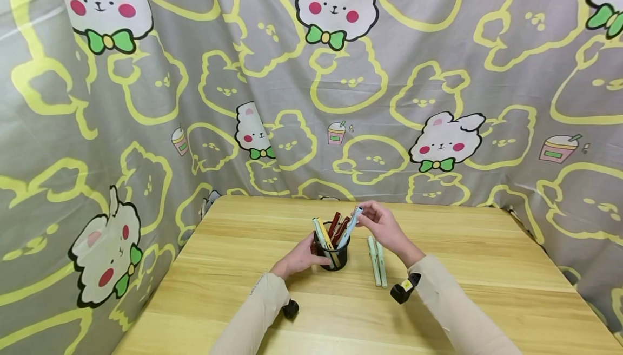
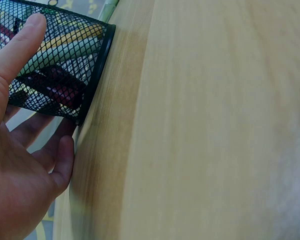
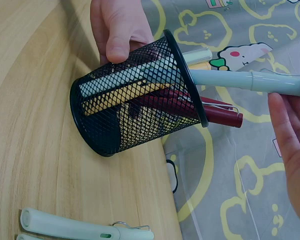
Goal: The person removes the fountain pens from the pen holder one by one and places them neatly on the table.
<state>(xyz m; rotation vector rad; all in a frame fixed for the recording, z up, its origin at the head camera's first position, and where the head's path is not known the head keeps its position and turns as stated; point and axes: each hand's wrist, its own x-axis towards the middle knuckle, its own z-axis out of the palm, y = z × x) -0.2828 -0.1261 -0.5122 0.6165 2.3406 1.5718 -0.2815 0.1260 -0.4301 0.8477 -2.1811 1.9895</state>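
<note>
A black mesh pen cup stands on the table, and my left hand holds it from the left side. In the left wrist view the thumb lies along the mesh, with the other fingers around the far side. My right hand pinches the upper end of a light blue pen, whose lower part is inside the cup. Beside it in the cup stand dark red pens, a yellow pen and a pale green one.
Two pale green pens lie side by side on the wooden table, right of the cup. A grey patterned curtain hangs behind the table and along its left side. Small black cameras sit at both wrists.
</note>
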